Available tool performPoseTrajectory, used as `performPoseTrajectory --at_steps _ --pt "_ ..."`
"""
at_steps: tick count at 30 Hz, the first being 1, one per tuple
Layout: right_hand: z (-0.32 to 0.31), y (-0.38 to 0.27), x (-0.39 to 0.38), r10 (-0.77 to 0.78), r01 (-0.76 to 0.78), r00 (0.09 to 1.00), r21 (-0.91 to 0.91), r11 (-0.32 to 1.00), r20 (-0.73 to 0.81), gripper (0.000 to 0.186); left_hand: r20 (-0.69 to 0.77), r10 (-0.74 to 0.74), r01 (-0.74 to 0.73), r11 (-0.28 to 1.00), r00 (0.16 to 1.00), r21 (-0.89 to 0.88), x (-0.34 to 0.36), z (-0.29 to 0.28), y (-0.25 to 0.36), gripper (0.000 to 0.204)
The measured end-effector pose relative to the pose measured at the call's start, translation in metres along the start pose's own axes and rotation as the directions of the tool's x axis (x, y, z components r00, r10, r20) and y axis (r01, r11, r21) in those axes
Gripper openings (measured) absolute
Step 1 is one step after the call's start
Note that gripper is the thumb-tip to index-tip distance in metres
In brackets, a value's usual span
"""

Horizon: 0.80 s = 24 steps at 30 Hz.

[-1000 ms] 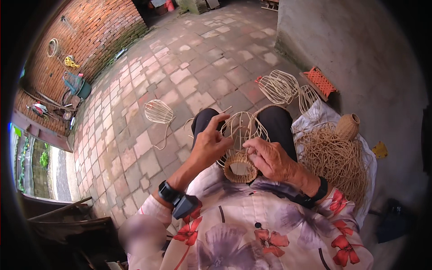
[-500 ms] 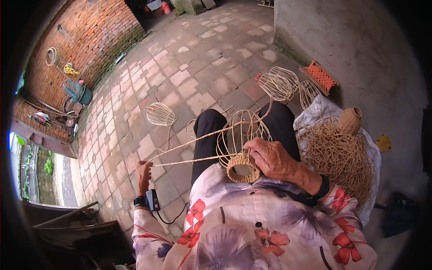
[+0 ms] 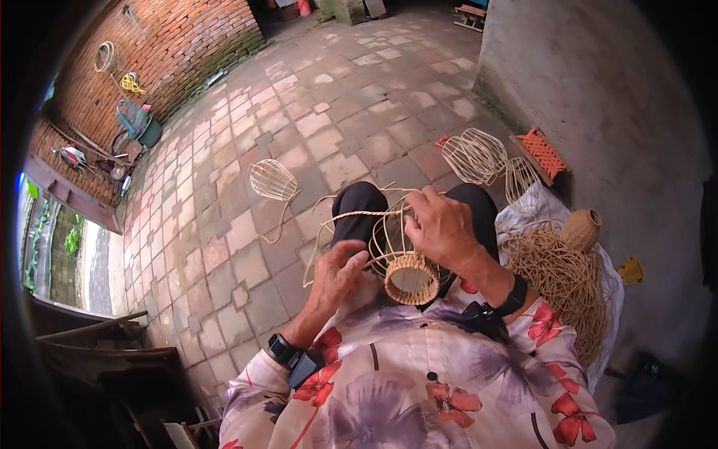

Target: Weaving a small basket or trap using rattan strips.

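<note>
An open frame of pale ribs (image 3: 395,232) with a woven straw ring (image 3: 413,263) at its near end rests between my dark-trousered knees. Twisted straw cord (image 3: 350,226) loops loosely out to its left. My left hand (image 3: 340,273) is beside the ring on the left, fingers curled on a strand of the cord. My right hand (image 3: 441,232) is above the ring, over the right side of the ribs, its bent fingers gripping cord at the ribs; exactly what lies under the fingertips is partly hidden.
A white sack (image 3: 604,329) at my right bears tangled straw cord (image 3: 553,277) and a small woven basket (image 3: 581,228). Pale rib frames (image 3: 273,179) (image 3: 475,153) lie on the paving. An orange slatted object (image 3: 540,150) stands by the grey wall. Dark wooden furniture (image 3: 112,374) is at lower left.
My left hand drew cord far out leftward, then came back in beside the ring, leaving the cord in loose loops. My right hand has moved up the ribs.
</note>
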State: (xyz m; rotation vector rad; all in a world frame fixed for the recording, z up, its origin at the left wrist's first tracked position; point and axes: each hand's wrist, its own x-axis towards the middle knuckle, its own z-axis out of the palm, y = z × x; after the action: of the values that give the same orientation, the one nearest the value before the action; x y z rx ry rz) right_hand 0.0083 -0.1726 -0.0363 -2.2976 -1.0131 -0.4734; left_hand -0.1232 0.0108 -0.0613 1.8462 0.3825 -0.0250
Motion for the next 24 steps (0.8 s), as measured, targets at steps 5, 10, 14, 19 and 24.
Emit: performPoseTrajectory --at_steps 5,10,14,19,24 --pt "0.006 0.003 -0.005 0.086 -0.085 0.98 -0.014 0.996 0.18 0.009 0.086 0.064 -0.076 0.986 0.994 0.15 -0.007 -0.002 0.008 0.028" --pt "0.006 0.001 -0.012 0.126 -0.133 0.989 0.088 0.987 0.078 0.005 -0.092 0.268 -0.259 0.961 0.959 0.093 0.002 0.015 0.007 0.022" --pt "-0.001 -0.002 -0.024 0.216 -0.211 0.976 0.158 0.965 -0.016 0.005 -0.087 0.372 -0.375 0.927 0.924 -0.021 0.016 0.024 0.005 0.02" --pt "-0.013 -0.001 -0.034 0.289 -0.278 0.957 0.214 0.936 -0.021 0.004 -0.033 0.48 -0.467 0.864 0.876 0.188 0.03 0.03 0.029 0.021" --pt "-0.012 0.0 -0.035 0.358 -0.343 0.933 0.332 0.879 0.016 0.005 -0.038 0.454 -0.344 0.725 0.89 0.596 0.049 0.036 0.046 0.027"
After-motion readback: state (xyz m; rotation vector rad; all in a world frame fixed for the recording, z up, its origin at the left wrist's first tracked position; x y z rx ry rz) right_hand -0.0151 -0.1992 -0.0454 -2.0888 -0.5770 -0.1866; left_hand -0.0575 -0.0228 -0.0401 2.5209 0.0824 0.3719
